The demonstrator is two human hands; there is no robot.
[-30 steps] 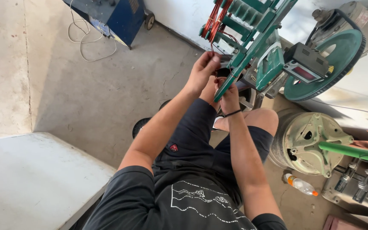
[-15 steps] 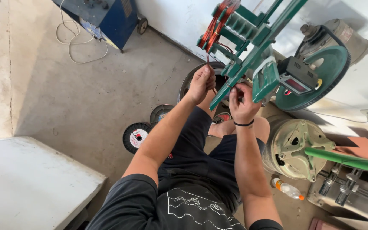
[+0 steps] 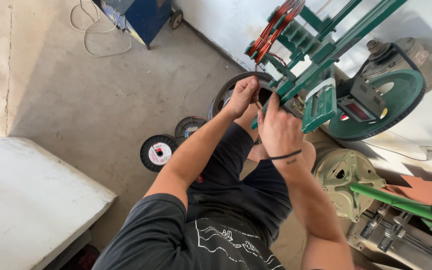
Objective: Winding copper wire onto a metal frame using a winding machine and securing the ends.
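I sit before a green coil-winding machine (image 3: 321, 75) with a bundle of copper wire (image 3: 275, 27) looped over its stepped former. My left hand (image 3: 242, 95) is pinched shut on copper wire strands at the bottom of that bundle. My right hand (image 3: 278, 130), with a black band on the wrist, is just below and to the right, fingers curled at the same wire ends beside the green frame. What its fingertips hold is partly hidden.
A large green flywheel (image 3: 381, 107) and a grey motor (image 3: 406, 52) sit right of the frame. Two wire spools (image 3: 158, 152) lie on the concrete floor. There is a white table (image 3: 31, 200) at lower left, a blue wheeled machine (image 3: 138, 17) at the top, and a pale green motor housing (image 3: 346, 177).
The view has shifted so the winder sits higher and to the right. My hands have dropped slightly and stay together at the wire below the copper bundle.
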